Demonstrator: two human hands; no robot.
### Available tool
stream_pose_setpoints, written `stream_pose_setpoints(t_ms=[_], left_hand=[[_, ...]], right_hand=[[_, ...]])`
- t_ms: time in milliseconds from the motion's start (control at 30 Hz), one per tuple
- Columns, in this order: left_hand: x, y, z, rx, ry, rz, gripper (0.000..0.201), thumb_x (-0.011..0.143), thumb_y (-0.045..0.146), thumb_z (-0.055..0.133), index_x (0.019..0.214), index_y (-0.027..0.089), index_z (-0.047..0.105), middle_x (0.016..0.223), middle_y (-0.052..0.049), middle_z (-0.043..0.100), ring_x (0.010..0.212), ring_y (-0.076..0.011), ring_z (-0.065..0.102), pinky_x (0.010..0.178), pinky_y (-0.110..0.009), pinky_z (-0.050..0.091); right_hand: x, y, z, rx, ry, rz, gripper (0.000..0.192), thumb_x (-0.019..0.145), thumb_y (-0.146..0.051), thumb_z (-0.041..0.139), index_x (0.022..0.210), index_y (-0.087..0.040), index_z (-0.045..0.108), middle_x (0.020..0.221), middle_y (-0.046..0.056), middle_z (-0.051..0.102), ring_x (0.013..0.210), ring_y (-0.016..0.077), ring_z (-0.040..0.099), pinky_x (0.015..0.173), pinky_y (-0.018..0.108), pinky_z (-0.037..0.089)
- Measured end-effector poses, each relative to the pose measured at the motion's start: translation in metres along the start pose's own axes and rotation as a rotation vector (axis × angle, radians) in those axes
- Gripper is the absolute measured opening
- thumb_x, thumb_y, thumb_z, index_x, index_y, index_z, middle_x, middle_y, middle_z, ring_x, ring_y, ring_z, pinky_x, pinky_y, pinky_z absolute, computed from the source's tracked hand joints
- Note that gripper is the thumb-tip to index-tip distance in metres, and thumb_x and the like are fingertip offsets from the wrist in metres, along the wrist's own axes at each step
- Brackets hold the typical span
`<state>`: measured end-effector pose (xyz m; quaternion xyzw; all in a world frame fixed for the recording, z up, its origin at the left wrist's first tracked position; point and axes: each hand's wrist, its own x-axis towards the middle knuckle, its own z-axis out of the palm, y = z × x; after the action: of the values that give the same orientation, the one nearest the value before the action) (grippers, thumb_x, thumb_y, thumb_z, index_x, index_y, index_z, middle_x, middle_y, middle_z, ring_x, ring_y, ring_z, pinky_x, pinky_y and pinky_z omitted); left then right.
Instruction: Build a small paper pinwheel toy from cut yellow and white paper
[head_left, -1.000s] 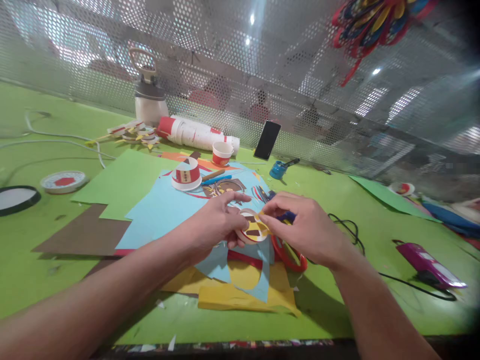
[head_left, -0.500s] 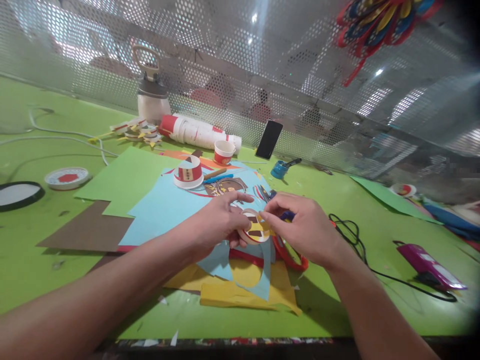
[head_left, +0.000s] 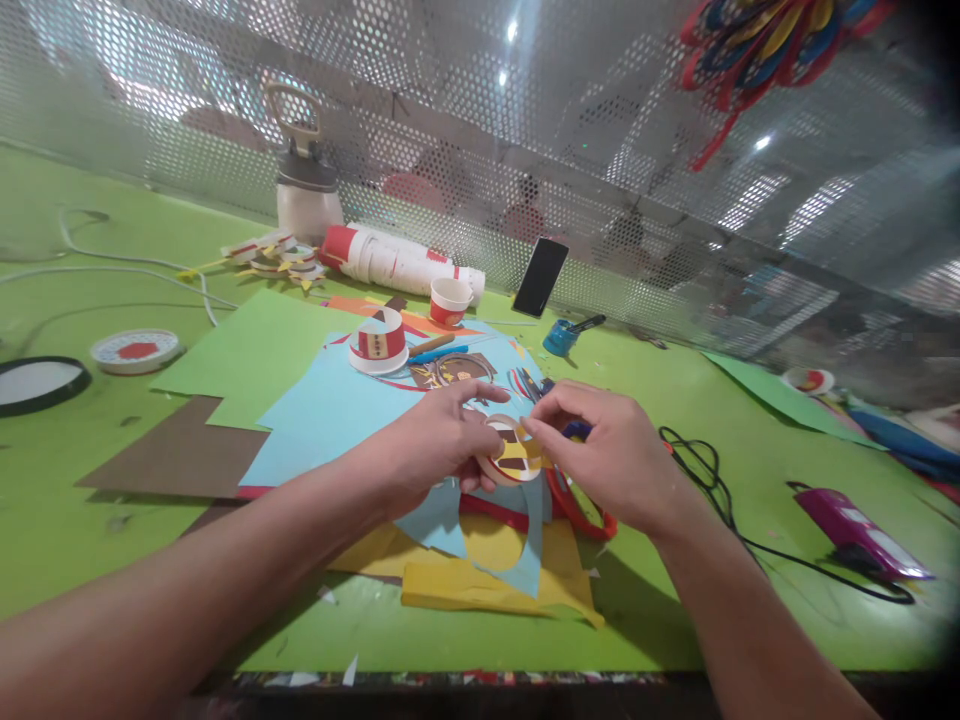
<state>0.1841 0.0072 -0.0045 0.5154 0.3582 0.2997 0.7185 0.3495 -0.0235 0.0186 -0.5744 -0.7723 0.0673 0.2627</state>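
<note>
My left hand (head_left: 442, 432) grips a shallow, round paper cup piece (head_left: 516, 466) with yellow and brown stripes inside a white rim. Its index finger stretches out above the piece, while a thumb presses on the near side. At the far right rim, my right hand (head_left: 606, 440) has thumb and fingers pinched together; what lies between the tips is too small to tell. Under and beside the right hand are scissors with red handles (head_left: 581, 515). Below the piece lie cut light blue paper (head_left: 529, 560) and yellow paper (head_left: 480, 588).
Blue sheets (head_left: 315, 430), green paper (head_left: 232, 350) and brown paper (head_left: 165, 450) cover the left middle. Paper cups (head_left: 379, 340), a stack of cups (head_left: 405, 262), a spray bottle (head_left: 307, 200) and a phone (head_left: 540, 277) stand behind. A magenta corded tool (head_left: 859, 530) lies right.
Both hands keep nearly the same pose around the striped piece. The view has shifted very slightly.
</note>
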Motion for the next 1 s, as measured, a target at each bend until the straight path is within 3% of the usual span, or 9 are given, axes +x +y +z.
stream_pose_setpoints(t_ms=[500,1000], left_hand=[[0.0009,-0.002,-0.0022,-0.029,-0.011,-0.005,0.045,0.067,0.01,0.057,0.111,0.015,0.047,0.064,0.001,0.055,0.043,-0.0085,0.048,0.041,-0.02,0.035],[0.0002,0.0002,-0.0001,-0.02,0.002,-0.021,0.048,0.066,0.009,0.057,0.113,0.014,0.046,0.061,0.001,0.055,0.042,-0.0087,0.048,0.04,-0.019,0.033]], right_hand=[[-0.0014,0.0008,0.0022,-0.043,0.024,-0.062,0.013,0.076,-0.008,0.058,0.065,-0.015,0.06,0.066,0.0,0.057,0.063,0.0117,0.052,0.06,0.025,0.039],[-0.0025,0.0,-0.0014,-0.064,0.004,-0.1,0.012,0.079,-0.011,0.057,0.069,-0.016,0.06,0.068,0.001,0.057,0.065,0.0133,0.051,0.062,0.027,0.04]])
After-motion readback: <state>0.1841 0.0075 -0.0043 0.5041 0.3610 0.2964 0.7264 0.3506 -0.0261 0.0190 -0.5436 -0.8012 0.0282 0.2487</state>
